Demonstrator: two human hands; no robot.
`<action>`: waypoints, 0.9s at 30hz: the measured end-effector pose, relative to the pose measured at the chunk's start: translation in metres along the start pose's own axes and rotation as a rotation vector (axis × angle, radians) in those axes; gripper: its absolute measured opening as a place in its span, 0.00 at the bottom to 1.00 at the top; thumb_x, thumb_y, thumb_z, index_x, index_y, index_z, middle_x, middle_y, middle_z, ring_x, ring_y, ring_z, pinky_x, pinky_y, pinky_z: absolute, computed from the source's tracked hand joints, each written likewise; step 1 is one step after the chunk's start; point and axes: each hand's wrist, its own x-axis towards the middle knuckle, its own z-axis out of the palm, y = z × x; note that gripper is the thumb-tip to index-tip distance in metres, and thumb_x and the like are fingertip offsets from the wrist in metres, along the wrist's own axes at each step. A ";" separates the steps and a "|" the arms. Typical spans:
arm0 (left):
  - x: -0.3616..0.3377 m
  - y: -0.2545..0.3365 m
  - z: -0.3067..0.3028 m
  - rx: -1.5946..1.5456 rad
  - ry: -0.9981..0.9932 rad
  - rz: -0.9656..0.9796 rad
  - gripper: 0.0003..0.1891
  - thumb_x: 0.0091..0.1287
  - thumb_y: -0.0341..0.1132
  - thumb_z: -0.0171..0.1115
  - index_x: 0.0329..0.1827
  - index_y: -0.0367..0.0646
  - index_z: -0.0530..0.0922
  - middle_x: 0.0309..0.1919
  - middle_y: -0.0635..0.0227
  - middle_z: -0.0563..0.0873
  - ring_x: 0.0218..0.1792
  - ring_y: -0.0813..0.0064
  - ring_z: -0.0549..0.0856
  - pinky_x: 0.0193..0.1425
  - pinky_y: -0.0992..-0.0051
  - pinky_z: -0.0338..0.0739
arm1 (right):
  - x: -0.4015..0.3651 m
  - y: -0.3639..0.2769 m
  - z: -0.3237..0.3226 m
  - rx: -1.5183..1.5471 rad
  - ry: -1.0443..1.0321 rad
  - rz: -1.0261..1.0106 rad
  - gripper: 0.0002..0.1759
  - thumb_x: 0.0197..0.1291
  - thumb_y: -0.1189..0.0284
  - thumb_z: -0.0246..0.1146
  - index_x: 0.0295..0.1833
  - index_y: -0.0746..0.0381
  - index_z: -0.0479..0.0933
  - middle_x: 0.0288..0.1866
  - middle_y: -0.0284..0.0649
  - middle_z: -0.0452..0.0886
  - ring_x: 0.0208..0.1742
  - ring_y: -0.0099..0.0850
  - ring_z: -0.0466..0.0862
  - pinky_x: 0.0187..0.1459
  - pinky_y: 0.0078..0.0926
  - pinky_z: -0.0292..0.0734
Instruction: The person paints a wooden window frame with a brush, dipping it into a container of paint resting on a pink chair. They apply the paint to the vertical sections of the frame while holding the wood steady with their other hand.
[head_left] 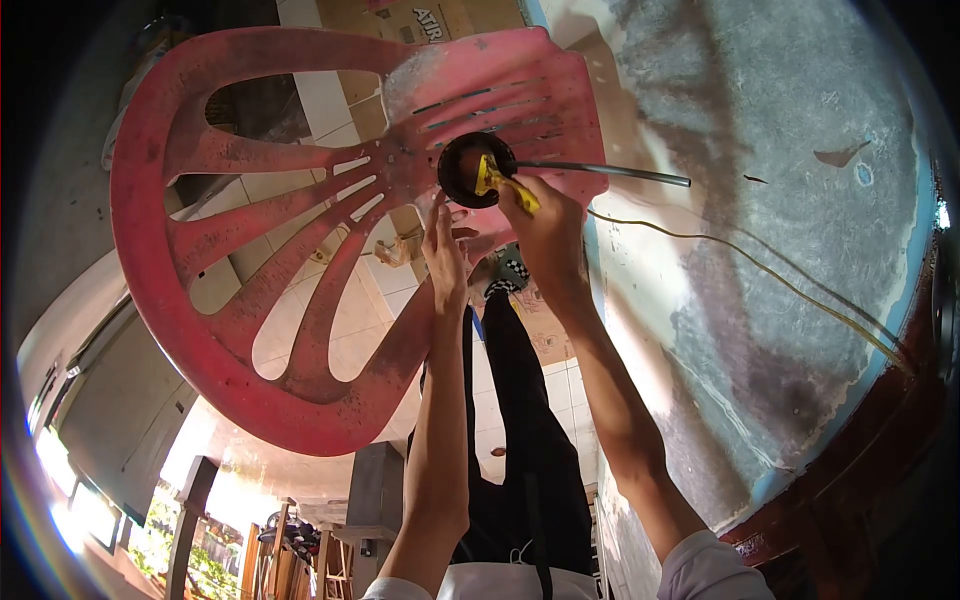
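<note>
A round, dark brown bowl [455, 190] rests over the middle of a faded red plastic chair [330, 425]. My right hand [545, 225] grips a small yellow hand tool [527, 199], its wedge-shaped head inside the bowl; the head's exact kind cannot be made out. At the bowl's lower left rim is my left hand [446, 250], fingers stretched upward with the fingertips right at the edge. A thin grey rod [630, 174] runs from the bowl's right side out past the chair.
To the right stands a worn grey-blue wall [760, 250], with a thin yellowish cable [740, 248] running across it. Printed cardboard [400, 20] lies beyond the chair. Light floor tiles [325, 105] show through the chair's slots. A grey pillar [375, 490] is at lower left.
</note>
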 end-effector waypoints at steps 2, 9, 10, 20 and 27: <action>0.001 -0.001 0.000 -0.059 0.002 0.002 0.29 0.78 0.54 0.49 0.75 0.47 0.70 0.45 0.66 0.85 0.31 0.80 0.85 0.30 0.83 0.66 | 0.008 0.006 0.005 0.096 -0.046 0.060 0.12 0.65 0.70 0.68 0.47 0.69 0.84 0.29 0.44 0.84 0.27 0.30 0.83 0.29 0.27 0.76; 0.004 -0.007 -0.001 -0.054 0.002 0.012 0.27 0.78 0.51 0.49 0.74 0.46 0.71 0.47 0.65 0.86 0.31 0.80 0.86 0.27 0.85 0.64 | 0.004 0.015 0.003 0.365 -0.072 0.385 0.13 0.65 0.68 0.67 0.42 0.69 0.85 0.22 0.40 0.83 0.20 0.25 0.83 0.25 0.24 0.76; 0.004 -0.006 -0.001 -0.046 0.000 0.021 0.27 0.79 0.51 0.49 0.74 0.46 0.71 0.47 0.65 0.86 0.31 0.81 0.86 0.27 0.85 0.65 | 0.000 0.015 0.004 0.396 -0.046 0.395 0.13 0.65 0.68 0.67 0.42 0.69 0.85 0.22 0.39 0.83 0.20 0.24 0.82 0.24 0.23 0.76; 0.002 -0.004 -0.001 -0.002 0.005 0.037 0.26 0.79 0.52 0.49 0.74 0.49 0.73 0.45 0.66 0.84 0.31 0.82 0.86 0.27 0.84 0.64 | -0.030 0.015 0.001 0.604 0.078 0.539 0.13 0.68 0.71 0.65 0.49 0.71 0.83 0.24 0.35 0.80 0.19 0.19 0.78 0.22 0.17 0.71; 0.004 -0.013 -0.005 -0.054 0.014 -0.008 0.26 0.80 0.53 0.47 0.72 0.48 0.75 0.44 0.69 0.82 0.31 0.83 0.84 0.28 0.84 0.65 | -0.056 0.024 -0.027 0.733 0.012 0.660 0.16 0.74 0.66 0.60 0.54 0.69 0.80 0.29 0.35 0.80 0.20 0.18 0.75 0.21 0.17 0.66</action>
